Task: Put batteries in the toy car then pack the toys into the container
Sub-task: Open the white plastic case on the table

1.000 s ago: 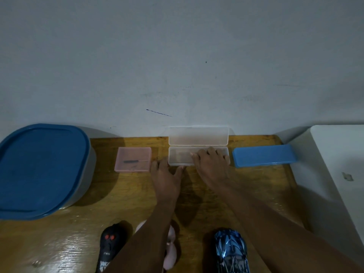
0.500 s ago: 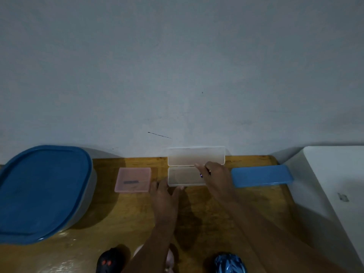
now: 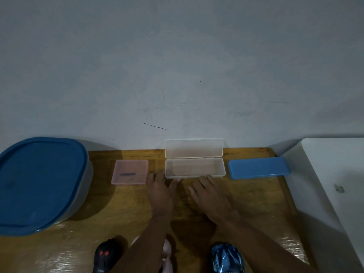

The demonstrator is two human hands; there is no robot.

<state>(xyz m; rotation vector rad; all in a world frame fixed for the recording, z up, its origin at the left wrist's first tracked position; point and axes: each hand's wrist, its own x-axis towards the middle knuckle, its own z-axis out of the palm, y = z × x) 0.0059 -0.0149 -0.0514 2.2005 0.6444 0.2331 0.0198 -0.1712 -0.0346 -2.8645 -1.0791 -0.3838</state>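
Note:
A clear oblong box (image 3: 220, 170) stands open against the wall, its lid (image 3: 194, 148) tilted up behind it. My left hand (image 3: 160, 191) lies on the wooden table (image 3: 256, 196) with its fingers apart, touching the box's front left corner. My right hand (image 3: 209, 196) rests palm down just in front of the box; what is under it is hidden. The blue toy car (image 3: 226, 259) sits at the near edge under my right forearm. A large grey container with a blue lid (image 3: 39, 182) stands at the left.
A pink shallow box (image 3: 130, 172) holding a thin dark tool lies left of the clear box. A flat blue box (image 3: 258, 167) lies right of it. A black remote (image 3: 104, 257) and a pink toy (image 3: 167, 253) sit near the front edge. A white surface (image 3: 334, 174) borders the right.
My right hand was inside the clear box, pinched something small there, then drew back onto the table. My left hand stayed at the box's corner. The camera tilted up and back down.

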